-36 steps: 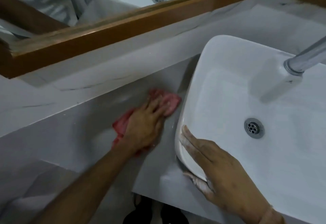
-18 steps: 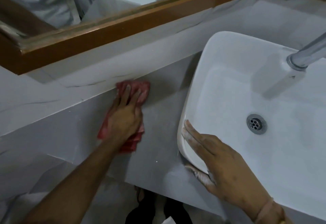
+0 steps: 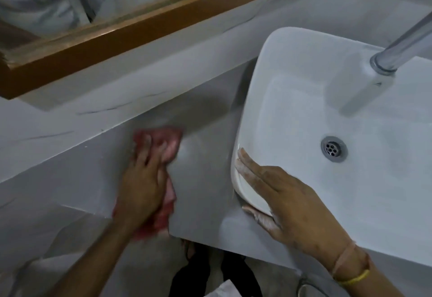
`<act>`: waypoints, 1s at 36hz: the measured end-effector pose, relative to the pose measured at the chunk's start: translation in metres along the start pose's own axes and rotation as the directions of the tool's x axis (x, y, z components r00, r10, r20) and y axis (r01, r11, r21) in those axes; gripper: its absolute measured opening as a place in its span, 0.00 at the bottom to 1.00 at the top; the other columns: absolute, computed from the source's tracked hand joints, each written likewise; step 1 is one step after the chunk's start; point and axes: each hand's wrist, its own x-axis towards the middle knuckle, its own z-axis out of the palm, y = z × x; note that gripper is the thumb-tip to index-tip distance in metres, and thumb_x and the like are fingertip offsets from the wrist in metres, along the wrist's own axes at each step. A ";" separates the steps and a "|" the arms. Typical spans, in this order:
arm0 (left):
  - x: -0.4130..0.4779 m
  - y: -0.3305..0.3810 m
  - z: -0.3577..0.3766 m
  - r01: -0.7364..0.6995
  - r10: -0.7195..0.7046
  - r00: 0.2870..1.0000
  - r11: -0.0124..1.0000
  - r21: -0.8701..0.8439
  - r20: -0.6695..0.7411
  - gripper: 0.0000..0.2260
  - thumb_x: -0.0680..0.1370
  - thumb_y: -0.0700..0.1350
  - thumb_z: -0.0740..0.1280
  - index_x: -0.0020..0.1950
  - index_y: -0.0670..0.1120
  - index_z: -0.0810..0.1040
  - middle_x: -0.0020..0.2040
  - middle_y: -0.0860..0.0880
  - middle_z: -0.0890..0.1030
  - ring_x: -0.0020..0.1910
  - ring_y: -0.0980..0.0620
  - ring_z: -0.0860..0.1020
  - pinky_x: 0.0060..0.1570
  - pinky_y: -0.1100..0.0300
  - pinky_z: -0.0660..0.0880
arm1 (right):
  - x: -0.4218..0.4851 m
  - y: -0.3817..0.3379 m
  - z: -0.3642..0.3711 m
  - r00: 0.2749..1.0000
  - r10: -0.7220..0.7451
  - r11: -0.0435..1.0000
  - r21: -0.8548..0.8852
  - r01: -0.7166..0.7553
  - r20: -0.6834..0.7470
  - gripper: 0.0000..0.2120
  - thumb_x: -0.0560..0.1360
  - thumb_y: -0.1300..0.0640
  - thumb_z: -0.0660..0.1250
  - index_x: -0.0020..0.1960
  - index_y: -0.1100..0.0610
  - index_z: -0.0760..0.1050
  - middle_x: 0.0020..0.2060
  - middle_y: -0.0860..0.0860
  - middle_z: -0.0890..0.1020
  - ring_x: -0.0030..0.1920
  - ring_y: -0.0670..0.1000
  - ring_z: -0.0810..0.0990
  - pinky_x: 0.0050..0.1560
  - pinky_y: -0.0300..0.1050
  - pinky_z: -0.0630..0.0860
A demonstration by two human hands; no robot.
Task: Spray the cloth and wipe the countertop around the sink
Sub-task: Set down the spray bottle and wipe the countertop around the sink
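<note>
The right hand lies flat and open on the near left corner of the white sink, its fingers along the rim, holding nothing. Left of the sink, the left hand presses a red cloth with spread fingers onto the grey tabletop. Beyond the sink hangs a wood-framed mirror.

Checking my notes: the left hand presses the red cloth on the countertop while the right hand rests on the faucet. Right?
Not quite. The head view shows the right hand resting on the sink rim, not the faucet. The left hand does press the red cloth on the countertop.
</note>
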 end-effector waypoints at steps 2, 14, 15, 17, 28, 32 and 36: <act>0.039 0.014 -0.004 0.002 0.000 0.998 0.999 0.042 -0.060 0.25 0.77 0.40 0.54 0.76 0.42 0.61 0.77 0.38 0.62 0.76 0.36 0.59 0.71 0.41 0.64 | 0.000 0.000 0.000 1.000 -0.004 1.000 -0.001 0.004 0.006 0.37 0.74 0.46 0.65 0.78 0.51 0.52 0.78 0.45 0.55 0.60 0.50 0.75 0.47 0.47 0.81; -0.037 0.031 0.020 -0.205 0.208 0.975 0.978 -0.043 0.079 0.25 0.77 0.47 0.56 0.76 0.52 0.62 0.78 0.45 0.59 0.77 0.43 0.60 0.73 0.51 0.60 | -0.001 -0.001 0.001 1.000 0.008 1.000 -0.004 -0.008 -0.018 0.39 0.72 0.46 0.68 0.77 0.49 0.53 0.78 0.43 0.56 0.62 0.48 0.74 0.46 0.46 0.81; -0.036 0.011 0.013 -0.174 0.175 0.983 0.985 -0.022 0.065 0.24 0.77 0.47 0.56 0.74 0.50 0.65 0.77 0.43 0.63 0.74 0.41 0.65 0.71 0.49 0.64 | 0.000 0.000 0.002 1.000 0.008 1.000 0.003 -0.008 -0.027 0.39 0.72 0.46 0.69 0.77 0.49 0.53 0.78 0.43 0.56 0.62 0.48 0.75 0.46 0.46 0.81; -0.019 -0.017 0.003 -0.086 0.085 0.995 0.996 0.011 0.045 0.23 0.78 0.48 0.55 0.73 0.48 0.68 0.76 0.41 0.65 0.69 0.37 0.71 0.65 0.46 0.71 | 0.002 0.001 0.003 0.999 0.002 1.000 -0.002 -0.002 -0.035 0.40 0.71 0.46 0.70 0.76 0.50 0.54 0.78 0.44 0.57 0.60 0.49 0.76 0.45 0.46 0.81; 0.048 0.101 0.024 -0.216 0.216 0.976 0.976 -0.032 -0.013 0.28 0.81 0.48 0.53 0.78 0.54 0.43 0.81 0.49 0.42 0.79 0.49 0.45 0.76 0.55 0.53 | 0.002 -0.003 -0.002 0.999 0.018 0.999 -0.026 -0.019 -0.031 0.38 0.72 0.48 0.69 0.76 0.50 0.55 0.77 0.44 0.58 0.55 0.51 0.79 0.42 0.49 0.81; -0.026 0.075 0.026 -0.341 0.348 0.929 0.937 -0.068 0.127 0.29 0.78 0.45 0.57 0.78 0.54 0.51 0.80 0.50 0.50 0.80 0.50 0.47 0.77 0.54 0.55 | 0.003 -0.003 -0.002 0.999 0.026 0.999 -0.031 -0.027 -0.021 0.37 0.72 0.47 0.69 0.76 0.51 0.56 0.77 0.45 0.58 0.54 0.50 0.79 0.42 0.47 0.81; -0.044 -0.007 0.011 -0.220 0.220 0.966 0.975 -0.014 0.136 0.24 0.77 0.47 0.56 0.74 0.50 0.64 0.77 0.46 0.63 0.76 0.43 0.61 0.72 0.47 0.62 | 0.002 -0.001 0.000 0.999 0.030 0.999 -0.028 -0.030 -0.016 0.38 0.72 0.46 0.69 0.76 0.50 0.56 0.78 0.45 0.58 0.55 0.48 0.79 0.42 0.43 0.81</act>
